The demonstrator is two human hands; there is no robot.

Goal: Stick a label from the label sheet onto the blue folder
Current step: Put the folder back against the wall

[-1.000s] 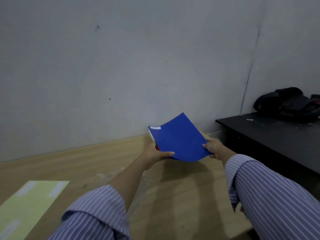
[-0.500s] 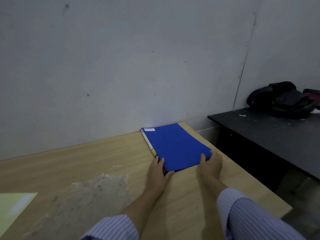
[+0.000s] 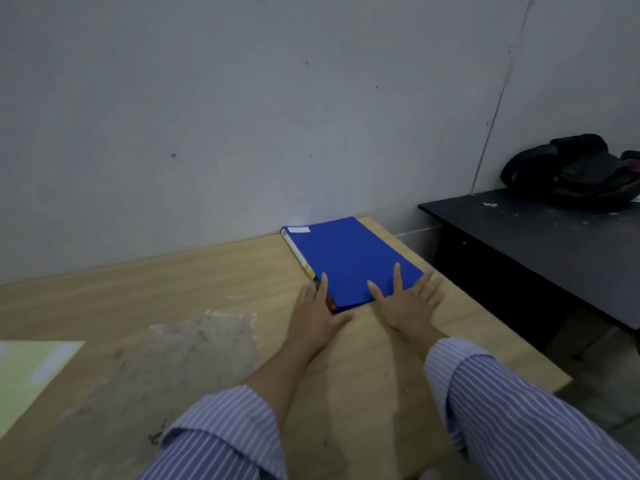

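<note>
The blue folder [image 3: 349, 258] lies flat on the wooden table [image 3: 194, 282], at its far right corner against the wall. A small white label [image 3: 299, 230] is stuck on the folder's far left corner. My left hand [image 3: 317, 311] rests flat at the folder's near left corner, fingers spread, touching its spine. Flat on the near right edge lies my right hand [image 3: 403, 304], its fingers spread over the cover. Neither hand grips anything. The pale yellow label sheet [image 3: 31, 372] lies at the table's left edge, partly cut off by the frame.
A worn, rough grey patch [image 3: 187, 355] marks the tabletop between the sheet and my arms. A dark desk [image 3: 540, 244] stands lower on the right, with a black bag [image 3: 571, 171] on it. A grey wall runs close behind the table.
The folder was held up in both hands one second ago; it now lies flat on the table. Both hands have let go and spread flat at its near edge.
</note>
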